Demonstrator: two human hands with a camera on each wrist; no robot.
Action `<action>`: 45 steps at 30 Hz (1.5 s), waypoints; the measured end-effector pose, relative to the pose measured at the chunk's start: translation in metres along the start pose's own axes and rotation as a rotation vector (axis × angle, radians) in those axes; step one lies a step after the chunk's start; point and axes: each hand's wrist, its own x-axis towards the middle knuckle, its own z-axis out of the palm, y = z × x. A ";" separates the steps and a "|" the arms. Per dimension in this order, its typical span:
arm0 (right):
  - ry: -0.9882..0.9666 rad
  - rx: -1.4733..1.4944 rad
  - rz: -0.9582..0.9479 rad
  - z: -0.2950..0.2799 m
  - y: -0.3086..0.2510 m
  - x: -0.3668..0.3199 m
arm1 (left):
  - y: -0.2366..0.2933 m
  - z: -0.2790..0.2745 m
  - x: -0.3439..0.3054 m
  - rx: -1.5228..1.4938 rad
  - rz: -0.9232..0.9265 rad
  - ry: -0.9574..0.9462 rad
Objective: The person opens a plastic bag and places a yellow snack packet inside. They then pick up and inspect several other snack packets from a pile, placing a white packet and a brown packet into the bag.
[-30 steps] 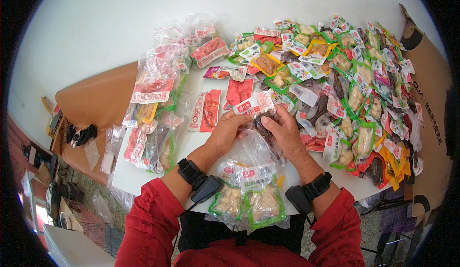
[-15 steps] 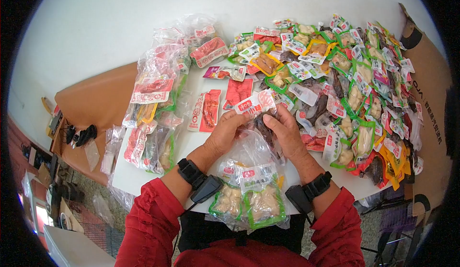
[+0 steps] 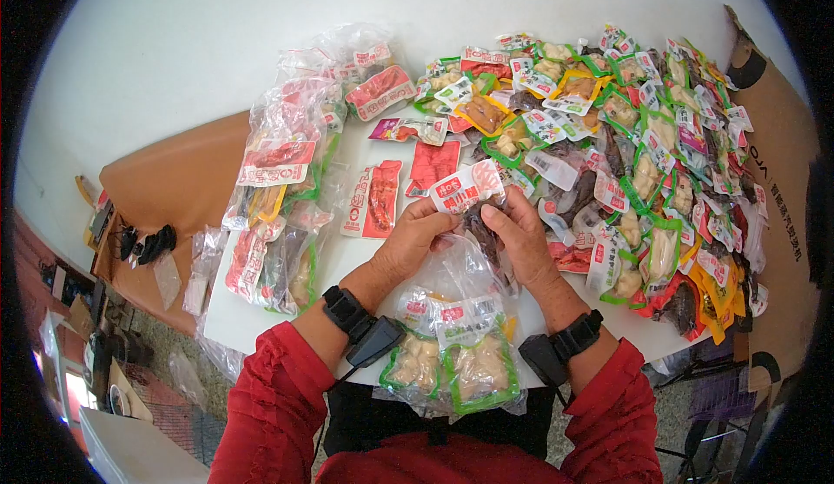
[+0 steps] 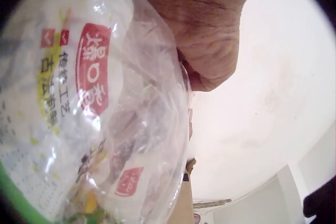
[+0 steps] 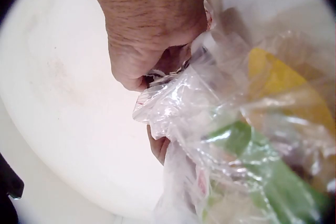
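At the table's near edge, a clear plastic bag [image 3: 460, 267] bulges with several vacuum-packed food pouches, two green-edged ones [image 3: 480, 371] facing up. Over its gathered mouth, my left hand [image 3: 410, 242] and right hand [image 3: 523, 239] pinch a food packet [image 3: 466, 187] between thumbs and fingers. Its white label with red print points away from me, and dark contents show beneath the right thumb. The left wrist view has printed pouches pressed against the bag's film [image 4: 152, 114]. In the right wrist view, crinkled film [image 5: 184, 103] reaches up to the curled fingers; the fingertips are partly hidden.
A large heap of food pouches [image 3: 643, 171] covers the table's right side. Filled clear bags [image 3: 278, 171] line the left. Red packets [image 3: 373, 202] lie between them on the white table [image 3: 352, 262]. Cardboard [image 3: 782, 215] stands at the right, a brown couch [image 3: 187, 171] at the left.
The packet's label has risen slightly and tilted, showing more of its printed face. Both hands stay almost in place, with the right thumb shifted a little. The bag and heap look the same.
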 end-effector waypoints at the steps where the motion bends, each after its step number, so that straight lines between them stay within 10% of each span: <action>1: -0.005 -0.001 -0.002 -0.001 0.002 0.001 | 0.000 0.000 0.000 0.005 -0.001 -0.006; 45: -0.023 -0.054 -0.062 -0.003 0.003 0.001 | -0.004 -0.003 0.003 -0.027 -0.009 0.006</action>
